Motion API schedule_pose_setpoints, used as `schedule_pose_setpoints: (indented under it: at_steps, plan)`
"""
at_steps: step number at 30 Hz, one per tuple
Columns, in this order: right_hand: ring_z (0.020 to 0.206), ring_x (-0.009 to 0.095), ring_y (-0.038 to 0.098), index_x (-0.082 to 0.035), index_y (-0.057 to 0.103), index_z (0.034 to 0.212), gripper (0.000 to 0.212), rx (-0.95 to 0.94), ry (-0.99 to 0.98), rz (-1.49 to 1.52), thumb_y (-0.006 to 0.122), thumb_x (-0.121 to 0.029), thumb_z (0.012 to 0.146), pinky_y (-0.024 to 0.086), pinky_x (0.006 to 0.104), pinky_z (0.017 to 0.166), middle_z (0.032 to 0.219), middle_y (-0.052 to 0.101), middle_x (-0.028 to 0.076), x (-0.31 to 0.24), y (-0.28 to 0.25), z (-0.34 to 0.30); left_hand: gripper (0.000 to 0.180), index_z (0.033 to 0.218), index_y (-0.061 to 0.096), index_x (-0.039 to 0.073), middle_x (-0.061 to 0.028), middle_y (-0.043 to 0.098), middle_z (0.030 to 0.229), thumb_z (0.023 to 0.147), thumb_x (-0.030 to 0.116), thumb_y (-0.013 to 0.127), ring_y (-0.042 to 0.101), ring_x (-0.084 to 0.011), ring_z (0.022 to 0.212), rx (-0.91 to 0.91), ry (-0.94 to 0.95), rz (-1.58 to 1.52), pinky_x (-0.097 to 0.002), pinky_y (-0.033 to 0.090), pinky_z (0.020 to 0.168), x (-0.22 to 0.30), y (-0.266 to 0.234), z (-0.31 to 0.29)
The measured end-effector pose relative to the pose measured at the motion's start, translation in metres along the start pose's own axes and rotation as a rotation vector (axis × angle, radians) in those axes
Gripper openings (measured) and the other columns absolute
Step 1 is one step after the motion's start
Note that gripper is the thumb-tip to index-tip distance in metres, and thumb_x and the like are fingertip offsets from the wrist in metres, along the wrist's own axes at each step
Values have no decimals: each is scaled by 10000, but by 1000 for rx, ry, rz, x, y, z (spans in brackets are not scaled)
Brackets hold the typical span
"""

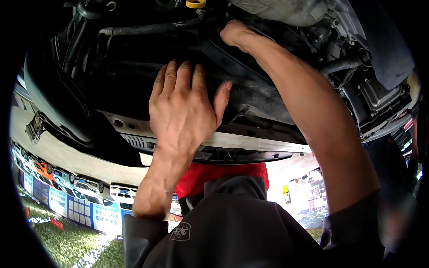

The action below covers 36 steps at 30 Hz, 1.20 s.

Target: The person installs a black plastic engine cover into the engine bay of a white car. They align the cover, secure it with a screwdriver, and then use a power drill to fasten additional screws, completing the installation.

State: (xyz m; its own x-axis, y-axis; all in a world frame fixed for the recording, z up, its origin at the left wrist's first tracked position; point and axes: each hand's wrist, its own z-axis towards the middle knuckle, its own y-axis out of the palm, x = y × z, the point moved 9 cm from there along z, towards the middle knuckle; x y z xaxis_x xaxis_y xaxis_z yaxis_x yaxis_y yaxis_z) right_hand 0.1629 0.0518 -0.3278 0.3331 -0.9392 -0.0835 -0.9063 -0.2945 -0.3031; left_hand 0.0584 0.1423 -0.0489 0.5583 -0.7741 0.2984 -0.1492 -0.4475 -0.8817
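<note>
My left hand (181,102) lies against a dark panel on the vehicle's underside, its fingers stretched out and the thumb apart. It holds nothing. Further up, my right hand (236,35) is closed with curled fingers among dark parts beside a black frame member (232,60). What its fingers grip, if anything, is hidden in shadow. A thick black hose (152,29) runs across to the left of the right hand, and a yellow ring-shaped part (195,4) sits above the hose's end. To the right of that hand is a grey cast metal housing (286,10).
A pale metal crossmember (259,141) spans below my hands. At the right are a ribbed hose (342,67) and a silver finned box (380,96). A dark curved panel (58,107) borders the left. Parked cars (89,187) and a blue-and-white wall (107,219) show beyond, upside down.
</note>
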Motion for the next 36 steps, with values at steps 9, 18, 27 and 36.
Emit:
schedule_pose_setpoints:
  at_steps: [9, 18, 27, 36]
  plan:
    - [1010, 343, 757, 23, 749, 1157, 492, 18, 153, 165, 548, -418, 1069, 581, 455, 871, 1133, 772, 219, 13, 21, 2, 466, 1033, 768, -31, -191, 769, 1060, 978, 428, 706, 732, -392, 1087, 69, 37, -16, -456, 557, 1016, 4, 0, 0]
    - [490, 185, 442, -4, 664, 795, 487, 89, 159, 368, 699, -436, 1019, 353, 388, 460, 608, 543, 64, 17, 23, 8, 478, 997, 778, -26, -194, 781, 1034, 983, 446, 701, 746, -389, 1060, 100, 40, 3, -452, 564, 1006, 4, -3, 0]
    - [1272, 406, 662, -62, 713, 1321, 396, 121, -125, -200, 610, -263, 994, 536, 490, 1060, 1339, 709, 210, -12, -18, -20, 436, 1028, 766, -19, -201, 755, 1029, 983, 408, 690, 711, -379, 1086, 47, 22, -19, -465, 517, 1024, 2, -5, 4]
    - [1201, 400, 706, -42, 792, 1162, 310, 106, -161, -155, 615, -149, 931, 568, 488, 1003, 1245, 746, 222, -37, -37, -37, 439, 1051, 761, -35, -193, 747, 1110, 960, 390, 705, 680, -389, 1140, 41, 1, -84, -489, 498, 1046, -1, -2, 6]
